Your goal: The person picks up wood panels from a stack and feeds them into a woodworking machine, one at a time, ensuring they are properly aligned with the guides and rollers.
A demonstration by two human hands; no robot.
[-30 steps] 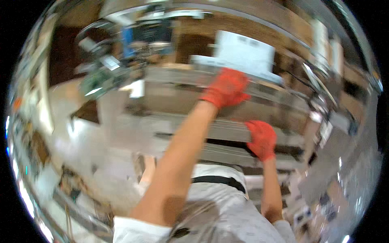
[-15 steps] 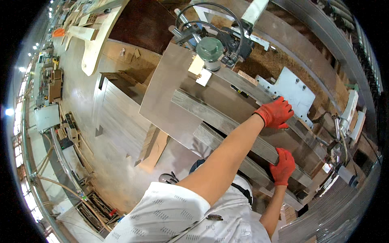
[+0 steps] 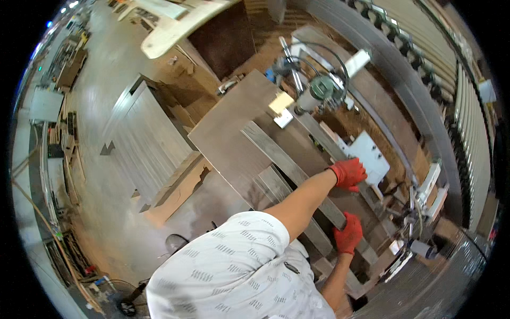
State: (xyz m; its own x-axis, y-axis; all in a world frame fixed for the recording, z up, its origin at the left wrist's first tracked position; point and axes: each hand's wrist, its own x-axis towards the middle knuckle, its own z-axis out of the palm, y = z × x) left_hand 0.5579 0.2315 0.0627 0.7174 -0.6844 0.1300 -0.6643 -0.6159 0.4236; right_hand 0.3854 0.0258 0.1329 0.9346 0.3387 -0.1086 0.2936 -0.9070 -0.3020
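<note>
Shirt cloth [image 3: 228, 266], white with grey dashes, fills the near part, the person leaning over the work table [image 3: 226, 141], perhaps to bring both arms across it. Three long grey boards lie on its brown top, roughly side by side with gaps between. The near board [image 3: 276, 185] passes under the left forearm. Beyond it, the right hand [image 3: 348, 234], in a red glove, is curled around the middle board [image 3: 279, 158] toward its right end, thumb side on the near edge and fingers over the far one; that straddling hold seems meant to steady or guide it. To the left, a low stack of grey planks [image 3: 151, 141] sits above cardboard [image 3: 172, 204], likely there to shield it from the floor.

Farther in, the left hand [image 3: 349, 174], gloved alike, lies bent over the far board [image 3: 325, 137]. Its fingertips point down out of sight, so whether it grips or merely presses is impossible to say. Just past it is a pale metal plate [image 3: 367, 154]. At the far board's left end, a yellow block [image 3: 281, 102] and a white block [image 3: 283, 119] sit beside a green-capped machine head [image 3: 322, 86]. A grey beam [image 3: 390, 80] runs farthest off, to the right.
</note>
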